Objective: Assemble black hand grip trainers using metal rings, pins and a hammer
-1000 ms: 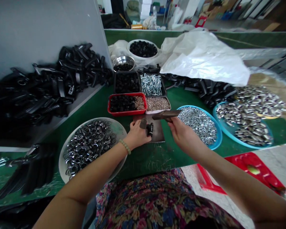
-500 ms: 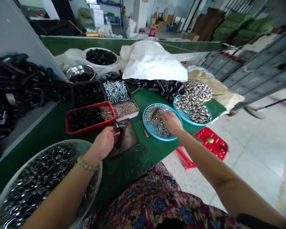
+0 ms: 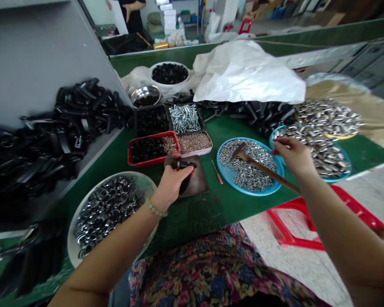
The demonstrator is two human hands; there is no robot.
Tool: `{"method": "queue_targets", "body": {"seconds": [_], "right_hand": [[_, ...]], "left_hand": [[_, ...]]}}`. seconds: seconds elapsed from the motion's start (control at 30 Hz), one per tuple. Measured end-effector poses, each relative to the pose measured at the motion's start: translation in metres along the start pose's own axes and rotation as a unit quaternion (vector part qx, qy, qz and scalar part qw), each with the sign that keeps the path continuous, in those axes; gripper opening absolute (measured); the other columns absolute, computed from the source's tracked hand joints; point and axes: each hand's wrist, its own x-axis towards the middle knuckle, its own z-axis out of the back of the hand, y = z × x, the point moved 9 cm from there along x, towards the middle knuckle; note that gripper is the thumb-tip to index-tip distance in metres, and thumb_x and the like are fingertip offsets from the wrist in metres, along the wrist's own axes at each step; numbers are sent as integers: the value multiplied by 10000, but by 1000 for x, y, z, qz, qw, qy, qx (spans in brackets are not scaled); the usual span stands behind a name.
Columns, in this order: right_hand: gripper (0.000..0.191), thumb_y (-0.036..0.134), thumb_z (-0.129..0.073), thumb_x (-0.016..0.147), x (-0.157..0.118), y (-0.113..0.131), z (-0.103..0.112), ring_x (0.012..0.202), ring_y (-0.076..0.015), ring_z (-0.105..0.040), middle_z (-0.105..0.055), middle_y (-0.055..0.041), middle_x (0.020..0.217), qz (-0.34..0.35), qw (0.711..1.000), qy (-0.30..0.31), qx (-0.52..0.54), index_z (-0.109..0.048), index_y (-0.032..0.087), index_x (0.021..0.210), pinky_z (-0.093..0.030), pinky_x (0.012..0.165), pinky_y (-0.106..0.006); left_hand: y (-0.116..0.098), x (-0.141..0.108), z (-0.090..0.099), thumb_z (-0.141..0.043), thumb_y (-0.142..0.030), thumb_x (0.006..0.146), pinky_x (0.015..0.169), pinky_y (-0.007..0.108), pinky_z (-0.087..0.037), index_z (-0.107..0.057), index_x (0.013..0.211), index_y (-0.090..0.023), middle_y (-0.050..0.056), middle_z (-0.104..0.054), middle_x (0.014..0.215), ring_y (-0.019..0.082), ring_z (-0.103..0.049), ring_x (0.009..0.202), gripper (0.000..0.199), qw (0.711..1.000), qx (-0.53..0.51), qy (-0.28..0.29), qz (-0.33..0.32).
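My left hand [image 3: 172, 183] is closed around a curved black plastic part [image 3: 184, 165], holding it above a dark metal plate [image 3: 200, 177]. My right hand [image 3: 296, 157] is at the left rim of a blue tray of silver metal cylinders [image 3: 329, 160]. Its thumb and fingers are pinched together; what is between them, if anything, is too small to make out. A hammer [image 3: 259, 166] with a wooden handle lies across the blue tray of small nuts [image 3: 232, 177], its handle sticking out over the rim below my right hand.
A basin of shiny rings [image 3: 110, 213] stands at the left front. Behind the plate are a red tray of black parts [image 3: 147, 149], a box of small copper-coloured pieces [image 3: 195, 143] and bolts [image 3: 184, 119]. A thin pink-handled tool [image 3: 218, 175] lies beside the plate. Black parts [image 3: 67, 123] heap up left.
My right hand has let go of the hammer, left in the nut tray, and moved right to the metal cylinders. My left hand still holds the black part, now turned. The view has swung left.
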Motion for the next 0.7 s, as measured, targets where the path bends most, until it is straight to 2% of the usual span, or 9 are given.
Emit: {"method": "queue_targets", "body": {"seconds": [0.07, 0.13, 0.2, 0.27, 0.4, 0.5, 0.6, 0.63, 0.7], "right_hand": [[290, 396, -663, 779, -28, 35, -33, 693, -184, -638, -660, -38, 761, 17, 983, 65, 170, -635, 215, 1005, -516, 672, -347], [301, 358, -750, 693, -57, 72, -66, 718, -163, -645, -682, -25, 805, 34, 955, 135, 262, -662, 217, 943, -530, 695, -325], [308, 326, -772, 671, -82, 102, -96, 746, -159, -652, -695, -26, 824, 37, 925, 204, 318, -676, 208, 939, -532, 681, -302], [330, 333, -758, 696, -101, 124, -117, 720, -163, -651, -688, -23, 780, 32, 901, 258, 348, -668, 200, 985, -513, 579, -274], [283, 388, -682, 781, -120, 155, -131, 584, -134, -612, -628, 9, 662, 53, 880, 297, 366, -612, 189, 971, -422, 442, -230], [243, 412, -636, 820, -127, 168, -136, 509, -100, -566, -606, 20, 655, 62, 886, 303, 345, -570, 187, 880, -393, 434, -225], [253, 433, -610, 834, -132, 176, -143, 468, -84, -520, -580, 32, 637, 68, 885, 316, 334, -545, 189, 841, -378, 445, -232], [257, 439, -603, 837, -133, 178, -146, 459, -81, -503, -566, 38, 623, 75, 884, 320, 332, -541, 190, 834, -372, 450, -235], [268, 453, -592, 842, -134, 182, -153, 445, -77, -461, -530, 50, 586, 92, 886, 326, 317, -538, 191, 821, -347, 451, -238]], "left_hand": [[2, -6, -2, -767, -160, 581, 614, 231, -524, -393, 1063, -243, -45, -662, 772, 128, -666, 650, 615, 1000, 4, 8, 6], [4, -12, -2, -740, -134, 584, 637, 236, -527, -374, 1073, -248, -40, -665, 808, 132, -674, 688, 622, 1000, 7, 13, 12], [2, -16, 1, -721, -112, 587, 621, 224, -521, -372, 1075, -249, -48, -654, 803, 121, -665, 666, 615, 1000, 23, 4, 5], [-2, -19, 7, -720, -118, 600, 560, 202, -498, -385, 1065, -240, -62, -631, 755, 103, -633, 588, 586, 999, 43, -17, -10], [-6, -21, 19, -749, -162, 636, 491, 187, -470, -389, 1066, -221, -70, -616, 702, 83, -581, 496, 563, 999, 35, -39, -8], [-1, -21, 24, -750, -285, 710, 479, 207, -478, -390, 1119, -216, -52, -627, 710, 102, -596, 488, 549, 999, 19, -28, 29], [11, -21, 26, -609, -526, 813, 479, 242, -488, -419, 1125, -195, -5, -643, 729, 140, -626, 516, 493, 997, -11, -13, 81], [13, -21, 26, -575, -563, 823, 490, 251, -494, -422, 1126, -191, 8, -650, 747, 145, -632, 530, 504, 996, -16, -6, 86], [11, -21, 27, -631, -526, 796, 534, 262, -508, -403, 1149, -200, 11, -660, 793, 143, -636, 564, 532, 998, -1, 3, 63]]}}
